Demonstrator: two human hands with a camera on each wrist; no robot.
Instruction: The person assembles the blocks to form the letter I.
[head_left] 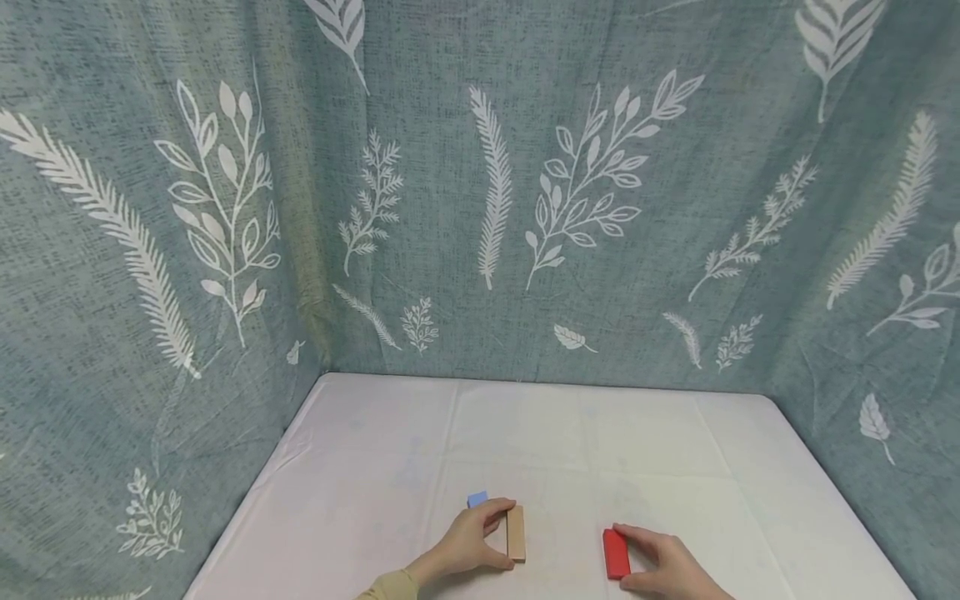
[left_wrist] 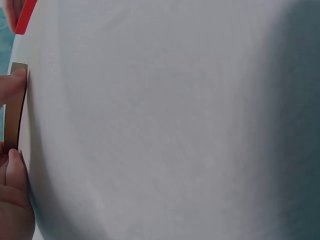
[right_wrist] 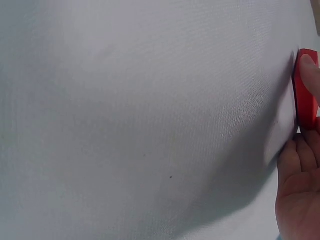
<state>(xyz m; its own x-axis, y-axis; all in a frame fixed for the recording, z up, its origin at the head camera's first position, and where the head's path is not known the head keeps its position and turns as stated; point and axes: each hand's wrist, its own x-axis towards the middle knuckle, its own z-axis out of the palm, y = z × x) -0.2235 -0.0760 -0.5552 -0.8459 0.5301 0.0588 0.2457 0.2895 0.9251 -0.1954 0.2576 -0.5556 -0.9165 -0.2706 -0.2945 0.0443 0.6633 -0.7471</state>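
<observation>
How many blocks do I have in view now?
3. The left hand pinches the wooden block; the right hand pinches the red block; the blue block sits just beyond the left hand, partly covered. Others could be hidden behind the hands.

One block (head_left: 517, 537) is in the left grip (head_left: 468, 540), a second block (head_left: 476, 498) behind this grip; to its right, the right grip (head_left: 671, 568) has a third block (head_left: 616, 556).

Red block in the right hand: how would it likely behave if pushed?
The red block seems stiff, its edges straight in the grip of the right hand. Its flat faces suggest it would slide rather than roll.
</observation>
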